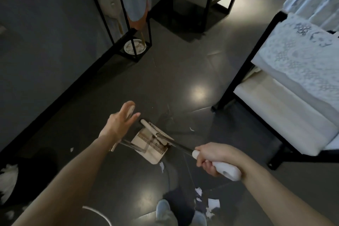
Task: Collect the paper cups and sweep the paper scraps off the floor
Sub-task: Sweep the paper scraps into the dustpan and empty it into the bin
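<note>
Paper scraps [213, 203] lie white on the dark floor [183, 71]. Most sit in a near cluster just right of the person's shoe [163, 207], with single bits at the near edge of the dustpan [146, 143], to its far right and off to its left. No paper cup shows. The dustpan stands mid-floor, comb teeth up, with the broom head [156, 131] resting against its far edge.

The step in hand looks like parting broom from pan. To do it well, the left hand [119, 123] should take the pan's handle and steady it while the right hand [212, 158] lifts the broom free. The pan's lip then goes flat beside the near cluster, and short strokes keep the light scraps from scattering.

The right hand's fingers [206, 166] curl tight round the white broom handle [227, 169], forearm coming in from the near right, shaft slanting down and left to the pan. The left hand hovers over the pan's far left side, its fingers [128, 106] straight and spread, gripping nothing I can make out.
</note>
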